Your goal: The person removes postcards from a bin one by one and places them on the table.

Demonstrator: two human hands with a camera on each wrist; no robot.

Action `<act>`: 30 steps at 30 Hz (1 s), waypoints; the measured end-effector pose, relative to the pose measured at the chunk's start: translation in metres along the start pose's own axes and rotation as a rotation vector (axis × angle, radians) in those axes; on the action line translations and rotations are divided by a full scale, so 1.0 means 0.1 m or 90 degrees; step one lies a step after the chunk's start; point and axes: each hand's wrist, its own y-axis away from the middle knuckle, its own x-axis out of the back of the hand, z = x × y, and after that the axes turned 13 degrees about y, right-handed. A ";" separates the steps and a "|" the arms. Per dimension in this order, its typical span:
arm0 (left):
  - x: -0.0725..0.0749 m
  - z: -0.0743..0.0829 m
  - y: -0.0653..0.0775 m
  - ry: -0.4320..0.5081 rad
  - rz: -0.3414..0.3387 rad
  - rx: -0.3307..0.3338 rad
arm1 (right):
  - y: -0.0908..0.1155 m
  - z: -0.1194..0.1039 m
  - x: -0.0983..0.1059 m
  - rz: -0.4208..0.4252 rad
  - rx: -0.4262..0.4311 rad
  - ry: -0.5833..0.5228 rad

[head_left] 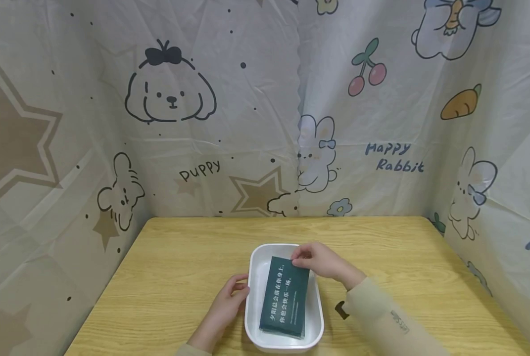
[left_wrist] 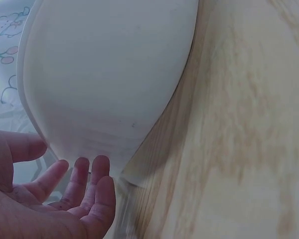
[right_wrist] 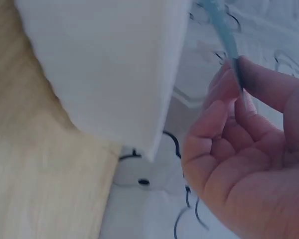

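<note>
A white rectangular tray (head_left: 252, 296) with rounded corners stands near the front of the table. Over its inside lies a dark green booklet or stack of cards (head_left: 287, 296) with white Chinese writing, slightly tilted. My right hand (head_left: 320, 259) pinches its far right corner between thumb and fingers; in the right wrist view the thin edge of the green booklet (right_wrist: 224, 35) shows between the fingertips. At the tray's left side is my left hand (head_left: 227, 304), its loosely bent fingertips touching the outer wall. From the left wrist, the tray wall (left_wrist: 104, 79) fills the upper view.
The wood-grain table (head_left: 193, 247) carries the tray. A small dark brown piece (head_left: 342, 310) shows beside the right sleeve (head_left: 385, 316). Printed cloth (head_left: 247, 99) with cartoon puppies, rabbits and stars hangs behind the table and along both sides.
</note>
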 end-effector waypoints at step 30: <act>0.01 0.02 0.02 0.009 -0.009 -0.006 | 0.44 0.94 0.84 -0.101 -0.060 0.009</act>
